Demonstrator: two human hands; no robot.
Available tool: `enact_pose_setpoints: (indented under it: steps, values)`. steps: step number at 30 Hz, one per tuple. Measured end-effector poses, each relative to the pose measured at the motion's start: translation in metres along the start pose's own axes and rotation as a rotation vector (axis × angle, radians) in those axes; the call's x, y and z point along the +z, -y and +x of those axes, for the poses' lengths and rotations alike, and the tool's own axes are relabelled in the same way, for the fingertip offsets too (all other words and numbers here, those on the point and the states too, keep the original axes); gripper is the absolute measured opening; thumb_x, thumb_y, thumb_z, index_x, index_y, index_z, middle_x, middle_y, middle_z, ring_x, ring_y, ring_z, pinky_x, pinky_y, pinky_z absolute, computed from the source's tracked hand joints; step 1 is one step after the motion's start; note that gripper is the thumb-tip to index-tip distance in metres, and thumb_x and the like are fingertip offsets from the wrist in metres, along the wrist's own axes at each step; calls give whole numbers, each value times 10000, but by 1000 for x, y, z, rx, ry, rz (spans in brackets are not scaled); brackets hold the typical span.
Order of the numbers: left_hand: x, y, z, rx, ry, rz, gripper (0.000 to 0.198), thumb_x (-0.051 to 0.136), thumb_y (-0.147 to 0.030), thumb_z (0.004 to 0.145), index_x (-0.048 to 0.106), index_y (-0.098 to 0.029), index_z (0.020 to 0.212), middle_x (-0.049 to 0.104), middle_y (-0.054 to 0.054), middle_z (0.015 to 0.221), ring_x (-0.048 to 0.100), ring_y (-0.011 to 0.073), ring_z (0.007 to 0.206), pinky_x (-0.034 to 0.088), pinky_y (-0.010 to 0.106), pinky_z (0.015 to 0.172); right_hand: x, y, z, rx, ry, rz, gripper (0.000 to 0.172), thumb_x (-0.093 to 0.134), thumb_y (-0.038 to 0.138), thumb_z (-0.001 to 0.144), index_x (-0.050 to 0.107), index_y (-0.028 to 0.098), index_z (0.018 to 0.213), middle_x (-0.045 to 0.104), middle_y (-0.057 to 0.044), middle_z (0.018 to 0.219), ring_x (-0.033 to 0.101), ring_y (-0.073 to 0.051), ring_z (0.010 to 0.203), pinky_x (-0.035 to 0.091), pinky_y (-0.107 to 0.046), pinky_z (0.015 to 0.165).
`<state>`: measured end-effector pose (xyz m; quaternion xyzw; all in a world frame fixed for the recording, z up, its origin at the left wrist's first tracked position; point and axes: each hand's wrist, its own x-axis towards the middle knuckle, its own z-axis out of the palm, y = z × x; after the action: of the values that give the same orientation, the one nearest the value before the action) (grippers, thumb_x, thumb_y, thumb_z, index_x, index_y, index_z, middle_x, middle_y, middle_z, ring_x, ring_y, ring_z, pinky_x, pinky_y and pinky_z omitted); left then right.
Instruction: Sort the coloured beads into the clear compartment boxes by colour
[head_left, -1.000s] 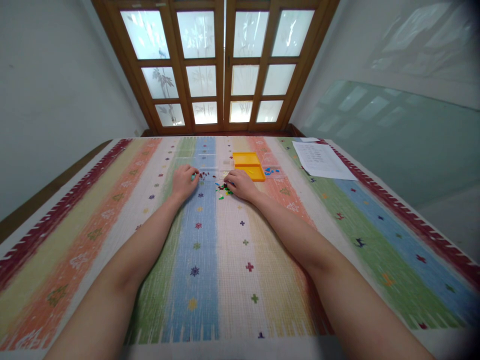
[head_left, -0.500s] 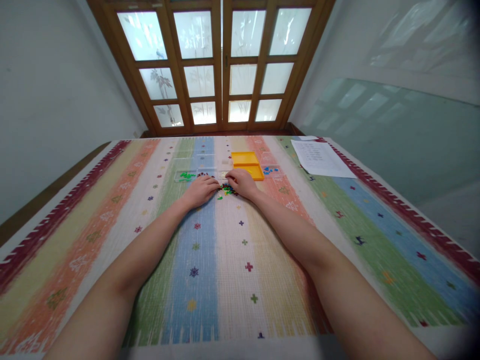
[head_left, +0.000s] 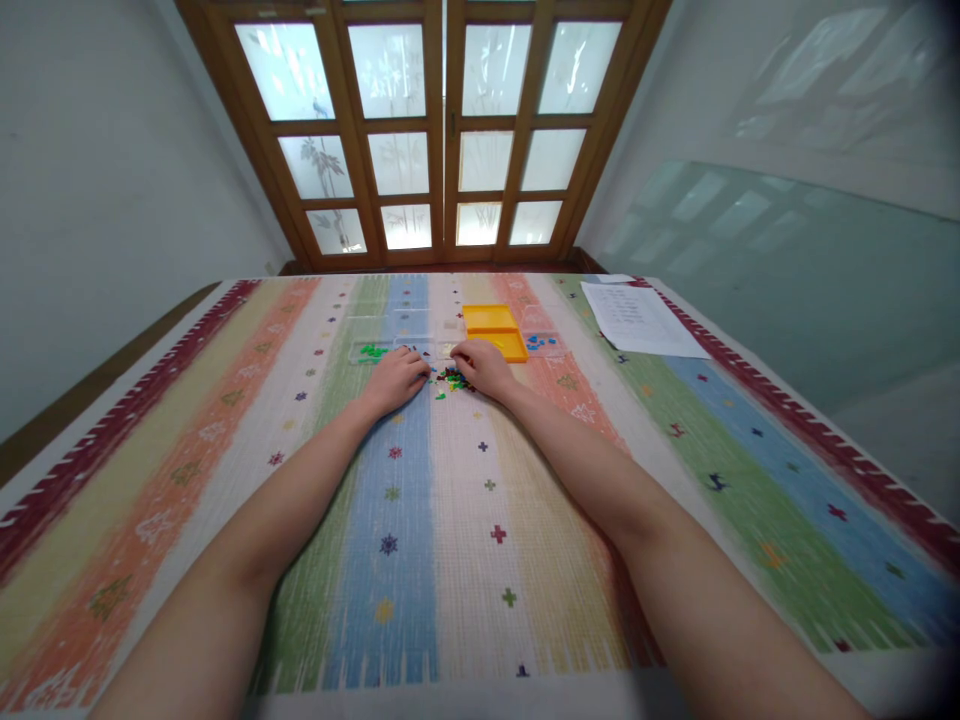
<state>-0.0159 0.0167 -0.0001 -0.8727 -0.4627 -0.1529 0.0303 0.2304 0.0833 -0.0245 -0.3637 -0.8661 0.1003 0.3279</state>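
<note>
A pile of small coloured pieces (head_left: 452, 380), green, dark red, yellow and blue, lies on the striped cloth between my hands. My left hand (head_left: 400, 380) is just left of it, its fingers bent and close together near a small blue bit; what they hold, if anything, is too small to make out. At the pile's upper right edge my right hand (head_left: 482, 367) has its thumb and fingers pinched together, their tips partly hidden. Behind my left hand a clear box holds green pieces (head_left: 372, 352). Dark pieces behind its knuckles are mostly covered.
An opened yellow box (head_left: 512, 345) stands behind my right hand. To its right, a clear box holds blue pieces (head_left: 540, 342). Further clear boxes line up behind my hands. A printed paper sheet (head_left: 641, 320) lies at the far right of the striped tablecloth (head_left: 442, 560).
My left hand has drawn slightly left, away from the pile, uncovering more of its left side. My right hand stays in nearly the same place.
</note>
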Motion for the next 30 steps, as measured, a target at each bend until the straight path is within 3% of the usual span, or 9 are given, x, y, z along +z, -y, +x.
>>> enact_pose_setpoints:
  steps: [11, 21, 30]
  values:
    - [7, 3, 1, -79, -22, -1, 237, 536, -286, 1009, 766, -230, 1022, 713, 101, 1001, 606, 279, 1022, 458, 410, 913, 1, -1, 0, -6, -5, 15, 170, 583, 208, 971, 750, 214, 1007, 755, -71, 1005, 662, -241, 962, 472, -353, 897]
    - [6, 3, -1, -233, -170, -121, 208, 560, -277, 1000, 744, -228, 1084, 753, 77, 1054, 659, 256, 1011, 491, 375, 903, 0, 0, 0, 12, 6, 30, 169, 585, 204, 969, 749, 215, 1009, 752, -75, 1010, 654, -248, 969, 468, -356, 903]
    - [12, 11, -3, -394, -315, -231, 304, 546, -264, 1007, 754, -209, 1222, 773, 70, 1183, 701, 227, 962, 524, 354, 914, 0, 0, 0, 17, 8, 35, 168, 586, 204, 967, 749, 209, 1007, 749, -79, 1001, 653, -247, 961, 461, -349, 893]
